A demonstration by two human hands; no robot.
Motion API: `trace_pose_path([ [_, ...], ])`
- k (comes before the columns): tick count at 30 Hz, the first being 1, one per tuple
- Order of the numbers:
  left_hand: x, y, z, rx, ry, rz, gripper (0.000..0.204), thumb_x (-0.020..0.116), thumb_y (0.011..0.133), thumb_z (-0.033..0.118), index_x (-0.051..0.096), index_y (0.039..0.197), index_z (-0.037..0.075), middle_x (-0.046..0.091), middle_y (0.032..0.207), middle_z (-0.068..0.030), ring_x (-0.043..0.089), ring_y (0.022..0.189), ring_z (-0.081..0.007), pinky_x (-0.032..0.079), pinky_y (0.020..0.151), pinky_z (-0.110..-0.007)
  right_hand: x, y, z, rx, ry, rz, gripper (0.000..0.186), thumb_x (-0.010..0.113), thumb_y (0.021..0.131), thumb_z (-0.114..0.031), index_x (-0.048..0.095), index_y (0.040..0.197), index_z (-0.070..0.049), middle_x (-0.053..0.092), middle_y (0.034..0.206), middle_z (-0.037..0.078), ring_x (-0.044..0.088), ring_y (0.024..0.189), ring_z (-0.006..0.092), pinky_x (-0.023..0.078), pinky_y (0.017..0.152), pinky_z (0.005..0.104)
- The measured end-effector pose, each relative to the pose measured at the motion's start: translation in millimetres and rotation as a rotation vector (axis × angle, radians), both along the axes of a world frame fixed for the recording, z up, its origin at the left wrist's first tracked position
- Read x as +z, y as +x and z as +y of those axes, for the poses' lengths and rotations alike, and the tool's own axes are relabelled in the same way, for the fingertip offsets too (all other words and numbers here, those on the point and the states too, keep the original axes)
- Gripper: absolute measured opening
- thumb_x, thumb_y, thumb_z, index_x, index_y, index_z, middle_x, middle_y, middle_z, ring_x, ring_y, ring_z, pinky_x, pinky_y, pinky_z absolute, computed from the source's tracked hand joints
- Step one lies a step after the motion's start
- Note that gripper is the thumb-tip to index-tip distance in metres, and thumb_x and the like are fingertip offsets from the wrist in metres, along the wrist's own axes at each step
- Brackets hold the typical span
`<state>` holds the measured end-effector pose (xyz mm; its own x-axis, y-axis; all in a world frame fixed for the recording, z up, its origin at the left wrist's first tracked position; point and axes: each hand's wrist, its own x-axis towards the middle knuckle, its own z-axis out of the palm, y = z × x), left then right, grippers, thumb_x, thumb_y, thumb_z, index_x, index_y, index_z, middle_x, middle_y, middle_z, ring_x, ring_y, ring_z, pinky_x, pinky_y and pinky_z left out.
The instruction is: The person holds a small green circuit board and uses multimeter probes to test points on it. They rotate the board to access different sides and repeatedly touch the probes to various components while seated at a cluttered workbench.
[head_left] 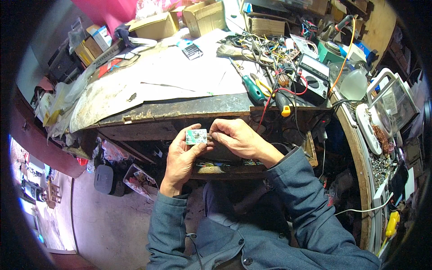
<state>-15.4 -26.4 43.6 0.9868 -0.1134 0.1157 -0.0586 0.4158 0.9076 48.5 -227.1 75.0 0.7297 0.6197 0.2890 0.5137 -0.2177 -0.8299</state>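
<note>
In front of the bench edge, my left hand (179, 157) grips a small green-and-white circuit board (196, 137) between thumb and fingers, its face turned up. Close against the board's right edge is my right hand (231, 137), thumb and forefinger pinched together. Whatever lies in that pinch, if anything, is too small to make out. Beneath both hands is an open drawer (216, 170) with small parts in it.
White paper (171, 76) covers much of the workbench. At its right lie a green-handled screwdriver (254, 90), pliers (263, 85), a multimeter (311, 78) with red and black leads, a brush (236, 51) and tangled wires. Cardboard boxes (155, 27) stand behind.
</note>
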Motion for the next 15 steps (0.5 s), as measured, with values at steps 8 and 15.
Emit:
trace_pose_path([
  [8,-2.2,0.3,-0.1,0.011,0.01,-0.022,0.052,0.067,0.095,-0.002,0.045,0.142,-0.004,0.067,0.116,-0.012,0.069,0.101,-0.0181,0.061,0.09,-0.032,-0.4,-0.8,0.1,0.067,0.04,0.01,0.016,0.061,0.097,-0.015,0.063,0.096,0.001,0.065,0.074,0.016,0.063,0.065,0.0217,0.051,0.064,0.035],
  [15,-0.8,-0.2,0.3,0.009,0.013,-0.023,0.055,0.071,0.093,0.001,0.046,0.143,-0.003,0.068,0.115,-0.0097,0.069,0.1,-0.0167,0.062,0.087,-0.033,-5.4,1.3,1.0,0.081,0.057,-0.004,0.016,0.061,0.096,-0.014,0.062,0.095,0.001,0.063,0.073,0.015,0.06,0.062,0.0212,0.049,0.062,0.0352],
])
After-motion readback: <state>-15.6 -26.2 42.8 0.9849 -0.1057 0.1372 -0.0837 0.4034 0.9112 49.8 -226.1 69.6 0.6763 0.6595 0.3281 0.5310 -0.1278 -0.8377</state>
